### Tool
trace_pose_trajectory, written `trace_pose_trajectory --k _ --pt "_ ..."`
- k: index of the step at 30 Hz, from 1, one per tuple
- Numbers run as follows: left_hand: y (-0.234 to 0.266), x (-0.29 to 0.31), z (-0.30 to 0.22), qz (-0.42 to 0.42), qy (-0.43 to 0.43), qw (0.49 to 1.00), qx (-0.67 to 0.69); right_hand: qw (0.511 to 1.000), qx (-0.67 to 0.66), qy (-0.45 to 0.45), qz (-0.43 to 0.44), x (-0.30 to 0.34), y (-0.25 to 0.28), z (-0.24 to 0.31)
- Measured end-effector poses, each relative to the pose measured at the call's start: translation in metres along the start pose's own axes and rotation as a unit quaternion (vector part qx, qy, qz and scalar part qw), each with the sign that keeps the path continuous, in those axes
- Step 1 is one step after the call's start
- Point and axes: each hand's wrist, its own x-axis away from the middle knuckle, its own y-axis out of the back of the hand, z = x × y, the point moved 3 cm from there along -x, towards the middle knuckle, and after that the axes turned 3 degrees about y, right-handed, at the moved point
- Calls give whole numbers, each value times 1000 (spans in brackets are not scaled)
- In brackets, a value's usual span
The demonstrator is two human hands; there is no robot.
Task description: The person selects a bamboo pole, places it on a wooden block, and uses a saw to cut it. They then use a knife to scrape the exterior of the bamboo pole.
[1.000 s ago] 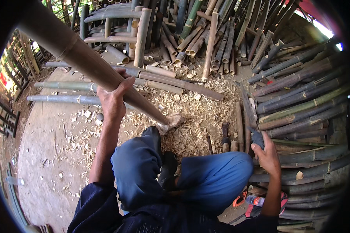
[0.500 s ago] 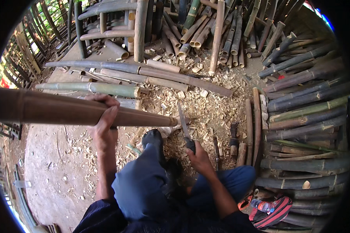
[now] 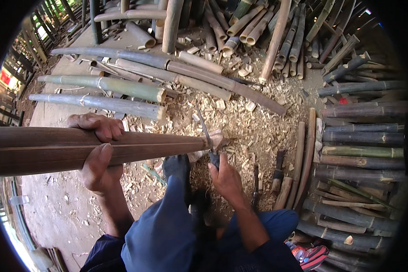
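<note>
A thick brown bamboo pole [image 3: 163,147] reaches in from the left edge, its narrower end pointing right. My left hand [image 3: 99,156] is wrapped around it, with the thumb on the near side and fingers over the far side. My right hand [image 3: 225,179] grips the dark handle of a long knife [image 3: 203,123]. The blade points away from me and crosses the pole's right end, seeming to touch it. Just beyond that end is a pale, lumpy block [image 3: 218,138], partly hidden by the blade. My dark boot [image 3: 177,168] is just below the pole.
Wood chips [image 3: 240,122] cover the ground. Several cut bamboo poles [image 3: 122,88] lie across the far left. Stacked bamboo [image 3: 362,138] lines the right side, and upright lengths [image 3: 276,41] stand at the back. A sheathed tool [image 3: 279,170] lies to my right, and a red-and-black bag [image 3: 315,257] at lower right.
The knife has moved left onto the pole's end. My left hand has shifted left with the pole, which appears turned and slightly lower. The whole view has shifted a little.
</note>
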Motion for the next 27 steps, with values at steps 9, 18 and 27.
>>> trace_pose_trajectory --k 9,18,27 --pt "-23 2 -1 25 -10 999 -32 998 -24 -61 -16 -6 -21 -36" --pt "-21 8 -6 76 -16 996 -35 971 -163 71 -161 15 33 19" --pt "-21 9 -2 63 -22 997 -45 990 -128 46 -42 9 43 30"
